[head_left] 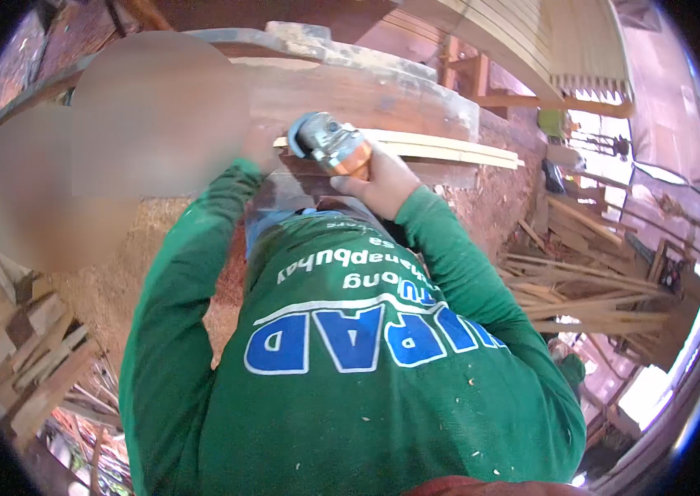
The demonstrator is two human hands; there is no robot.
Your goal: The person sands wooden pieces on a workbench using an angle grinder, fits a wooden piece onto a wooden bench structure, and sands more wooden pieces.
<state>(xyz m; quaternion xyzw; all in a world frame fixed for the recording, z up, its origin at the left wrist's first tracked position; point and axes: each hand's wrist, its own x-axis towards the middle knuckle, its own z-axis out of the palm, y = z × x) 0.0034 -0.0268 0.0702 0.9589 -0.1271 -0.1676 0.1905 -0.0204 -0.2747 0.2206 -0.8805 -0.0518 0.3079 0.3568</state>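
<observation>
My right hand (379,183) is wrapped round the orange body of a power tool (335,147), whose grey metal head and round guard point to the left. Beneath and beside the tool lie thin pale wood strips (449,150) along a wooden workbench (399,107). At the left end of the strips is my left hand (260,149), partly covered by a blurred patch, so its fingers and anything in them cannot be made out.
Stacked pale boards (523,41) stand beyond the bench at the upper right. Scrap wood (590,289) is piled on the right, and cut wood blocks (35,347) lie at the lower left. Sawdust (160,223) covers the ground. Blurred patches hide the upper left.
</observation>
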